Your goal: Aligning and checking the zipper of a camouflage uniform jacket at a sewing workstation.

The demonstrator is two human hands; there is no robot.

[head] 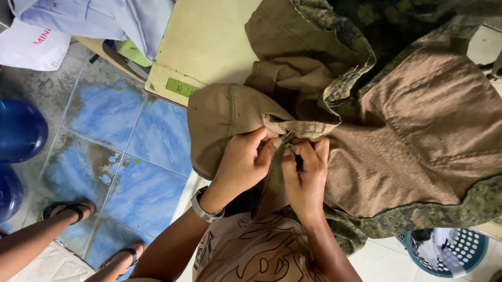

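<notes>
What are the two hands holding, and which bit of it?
Both hands pinch a brown and camouflage garment. The left hand and right hand grip a folded edge, a seam at its near side, close together.

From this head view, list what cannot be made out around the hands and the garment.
- Head view: what the left hand and right hand pinch is hidden by the fingers.
- Camouflage garment: cut off by the top and right edges.
- Laundry basket: partly hidden under the garment.
- Table: mostly covered by cloth.
</notes>
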